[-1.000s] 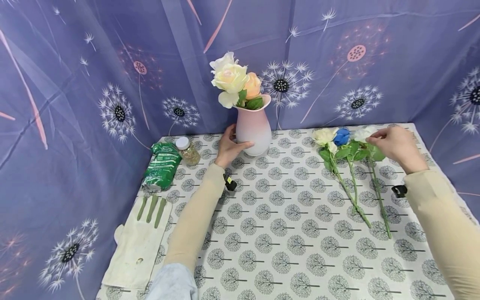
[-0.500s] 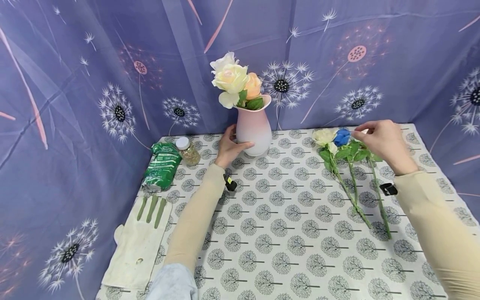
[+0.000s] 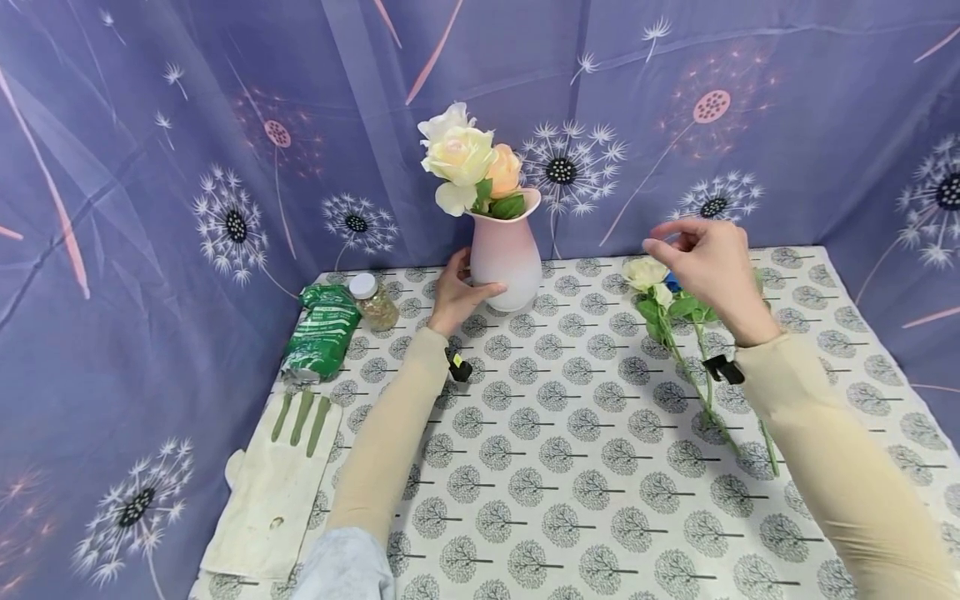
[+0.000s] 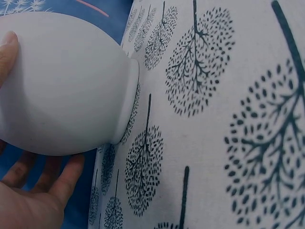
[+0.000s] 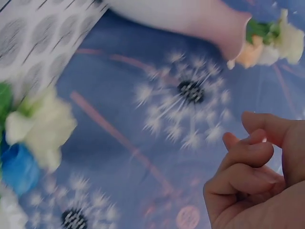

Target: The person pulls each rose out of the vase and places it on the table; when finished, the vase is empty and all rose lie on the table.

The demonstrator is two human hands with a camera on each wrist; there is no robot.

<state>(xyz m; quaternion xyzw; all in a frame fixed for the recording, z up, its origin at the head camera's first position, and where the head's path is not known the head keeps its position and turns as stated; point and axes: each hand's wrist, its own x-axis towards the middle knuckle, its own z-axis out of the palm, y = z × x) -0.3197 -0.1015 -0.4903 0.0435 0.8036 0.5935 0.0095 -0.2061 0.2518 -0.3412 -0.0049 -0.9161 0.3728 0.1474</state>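
Note:
My left hand (image 3: 457, 296) holds the side of a pink-to-white vase (image 3: 507, 262), its thumb across the front and its fingers behind. The vase stands upright on the table; out of its mouth rise two pale roses (image 3: 457, 154) and a peach rose (image 3: 504, 171). Above the flowers lying at the right, my right hand (image 3: 708, 271) hovers with loosely curled fingers and nothing between them. Below it lie a cream rose (image 3: 643, 272) and a blue rose (image 3: 672, 285), the blue one partly covered by the hand. White petals (image 5: 10, 210) show at the right wrist view's left edge.
At the table's left side lie a green packet (image 3: 322, 333), a white-lidded jar (image 3: 375, 304) and a pale work glove (image 3: 270, 492) with green fingers. A blue dandelion-print curtain (image 3: 637, 67) hangs behind. Tree-print cloth (image 3: 540, 450) covers the table.
My right hand has left the white rose at the right, rising and moving left over the blue rose toward the vase. The left hand has stayed on the vase.

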